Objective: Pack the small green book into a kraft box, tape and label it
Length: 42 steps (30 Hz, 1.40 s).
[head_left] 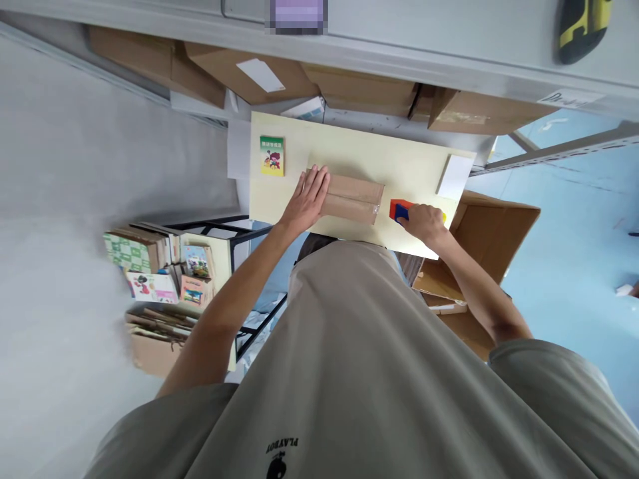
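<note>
A small brown cardboard box (352, 198) lies flat on the pale yellow tabletop (399, 156) in front of me. Its seam runs lengthwise, with a shiny bit of tape at the right end. My left hand (310, 198) rests on the box's left end, fingers stretched out and pressing it. To the right of the box, apart from it, my right hand (425, 223) is wrapped round a red and blue tape dispenser (399, 209). A bit of yellow shows beyond the fingers, and the palm side is hidden.
A green and yellow booklet (272, 156) lies at the table's left, a white flat box (453, 176) at its right end. Cardboard boxes (359, 90) line the shelf behind. Stacked books (150, 266) stand left, an opened carton (494, 233) right. A black-yellow tool (583, 30) sits above.
</note>
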{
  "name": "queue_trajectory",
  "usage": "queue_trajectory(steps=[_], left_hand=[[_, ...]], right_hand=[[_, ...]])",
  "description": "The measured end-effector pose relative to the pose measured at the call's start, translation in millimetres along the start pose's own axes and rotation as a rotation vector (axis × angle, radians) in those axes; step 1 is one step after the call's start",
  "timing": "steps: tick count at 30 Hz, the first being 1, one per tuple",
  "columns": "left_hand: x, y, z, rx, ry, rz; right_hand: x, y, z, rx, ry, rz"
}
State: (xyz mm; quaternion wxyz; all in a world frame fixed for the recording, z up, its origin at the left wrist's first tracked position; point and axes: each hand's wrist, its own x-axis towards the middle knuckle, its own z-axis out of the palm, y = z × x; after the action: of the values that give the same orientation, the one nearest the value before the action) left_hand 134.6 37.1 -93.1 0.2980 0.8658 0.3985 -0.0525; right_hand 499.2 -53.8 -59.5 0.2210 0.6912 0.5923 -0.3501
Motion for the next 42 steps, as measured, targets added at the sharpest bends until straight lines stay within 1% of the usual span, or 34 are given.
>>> queue_trajectory(steps=[2,5,8,11,14,17,20,22,24,27,30,32,35,37,38,40,41,42], left_hand=[[-2.8,5.6,-2.7,0.015,-0.009,-0.015],[-5.7,18.0,-7.5,0.009,0.019,-0.001],[-2.8,36.6,-12.8,-0.007,0.08,0.114],[8.0,63.5,-22.2,0.0,0.149,0.28],[27.2,96.3,-40.5,0.015,0.214,0.422],[53.4,125.8,-67.4,0.029,0.279,0.496],[81.1,143.8,-99.1,0.03,0.352,0.51],[95.7,148.8,-120.8,0.024,0.391,0.498],[105.2,149.6,-141.2,0.023,0.408,0.463],[114.0,146.3,-165.8,0.019,0.423,0.409],[126.9,143.0,-180.2,-0.014,0.451,0.409],[138.8,143.5,-183.3,-0.032,0.458,0.417],[151.6,145.8,-177.6,-0.036,0.448,0.421],[149.8,140.8,-166.3,-0.032,0.436,0.419],[144.7,133.7,-158.5,-0.036,0.426,0.411],[125.6,107.9,-138.7,-0.066,0.399,0.359],[111.6,89.5,-126.9,-0.094,0.385,0.305],[95.0,68.8,-114.2,-0.126,0.377,0.231]], right_hand=[[-10.5,4.9,3.5,-0.018,-0.016,0.059],[-33.0,12.9,-1.9,0.003,0.015,0.12],[-58.4,16.1,-15.8,0.049,0.082,0.18],[-82.5,10.8,-35.8,0.073,0.216,0.208],[-99.9,-2.2,-63.8,0.111,0.395,0.179],[-105.2,-18.9,-101.6,0.158,0.589,0.109],[-100.5,-35.3,-145.5,0.197,0.754,0.053],[-96.1,-45.5,-173.5,0.214,0.82,0.046],[-93.5,-55.5,-197.6,0.221,0.847,0.055],[-91.0,-70.2,-225.2,0.221,0.861,0.06],[-79.9,-81.5,-245.8,0.224,0.879,0.058],[-62.6,-85.3,-257.5,0.204,0.869,0.052],[-26.3,-84.8,-272.1,0.141,0.819,0.015],[-4.9,-81.7,-278.4,0.108,0.806,-0.002],[2.3,-79.8,-279.4,0.098,0.815,0.003],[7.4,-76.3,-273.1,0.084,0.859,0.029],[5.4,-75.0,-264.1,0.085,0.903,0.044],[1.0,-74.3,-249.9,0.098,0.965,0.061]])
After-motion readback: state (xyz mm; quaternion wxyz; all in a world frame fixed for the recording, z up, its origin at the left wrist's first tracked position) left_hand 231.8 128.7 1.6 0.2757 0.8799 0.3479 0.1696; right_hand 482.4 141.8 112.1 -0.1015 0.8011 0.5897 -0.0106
